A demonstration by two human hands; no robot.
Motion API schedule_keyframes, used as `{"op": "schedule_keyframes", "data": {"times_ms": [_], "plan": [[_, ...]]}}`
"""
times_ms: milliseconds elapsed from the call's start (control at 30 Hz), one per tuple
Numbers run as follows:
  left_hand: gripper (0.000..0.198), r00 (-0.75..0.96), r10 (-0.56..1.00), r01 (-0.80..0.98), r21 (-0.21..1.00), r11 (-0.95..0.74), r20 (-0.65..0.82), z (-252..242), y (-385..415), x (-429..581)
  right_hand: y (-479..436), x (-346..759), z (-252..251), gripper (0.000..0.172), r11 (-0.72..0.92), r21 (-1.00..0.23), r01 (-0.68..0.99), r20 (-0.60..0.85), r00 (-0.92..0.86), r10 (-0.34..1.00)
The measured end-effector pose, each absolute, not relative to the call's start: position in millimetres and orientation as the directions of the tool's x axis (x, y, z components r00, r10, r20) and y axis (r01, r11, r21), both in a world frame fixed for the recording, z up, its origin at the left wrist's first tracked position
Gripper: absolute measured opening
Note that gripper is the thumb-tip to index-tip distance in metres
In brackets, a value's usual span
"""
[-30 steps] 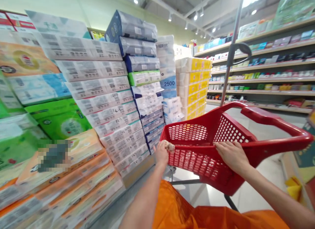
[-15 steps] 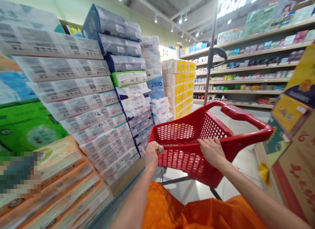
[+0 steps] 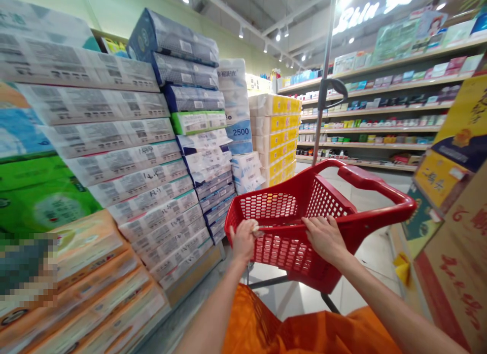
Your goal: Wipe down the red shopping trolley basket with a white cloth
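In front of me stands a red shopping cart with perforated basket walls, its handle to the right. My right hand is closed over the basket's near rim, fingers curled to the inside. My left hand is at the same rim, nearer the basket's left end. Its fingers are closed on a small crumpled pale cloth, partly hidden by the hand, which lies against the rim. The basket's floor is mostly hidden behind the near wall.
Tall stacks of wrapped tissue packs line the left, with orange packs low in front. Cardboard boxes border the right. A grey metal pole rises behind the cart. Stocked shelves fill the back.
My left hand has slid rightward along the rim with the cloth, and its fingers have closed further. My right hand keeps its grip. The cart sits slightly further left in view.
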State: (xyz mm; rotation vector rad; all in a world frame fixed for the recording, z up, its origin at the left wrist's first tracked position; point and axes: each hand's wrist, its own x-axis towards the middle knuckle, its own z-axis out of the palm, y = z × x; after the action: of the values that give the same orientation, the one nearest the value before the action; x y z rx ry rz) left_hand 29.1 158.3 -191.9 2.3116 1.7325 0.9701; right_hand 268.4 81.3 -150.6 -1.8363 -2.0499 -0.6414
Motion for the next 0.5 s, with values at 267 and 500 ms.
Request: {"op": "schedule_keyframes", "data": {"times_ms": [267,500], "plan": [[0.045,0.323,0.811,0.792,0.330,-0.514,0.488,-198.1,144.9,78.9,80.9,263.4,-150.8,0.030,0.058,0.096,0.994,0.519,-0.100,0.849],[0.046,0.343,0.821,0.822,0.276,-0.497,0.456,-197.2,140.2,71.4,77.7,264.7,-148.6,0.034,0.067,0.101,0.993,0.502,-0.109,0.858]]}}
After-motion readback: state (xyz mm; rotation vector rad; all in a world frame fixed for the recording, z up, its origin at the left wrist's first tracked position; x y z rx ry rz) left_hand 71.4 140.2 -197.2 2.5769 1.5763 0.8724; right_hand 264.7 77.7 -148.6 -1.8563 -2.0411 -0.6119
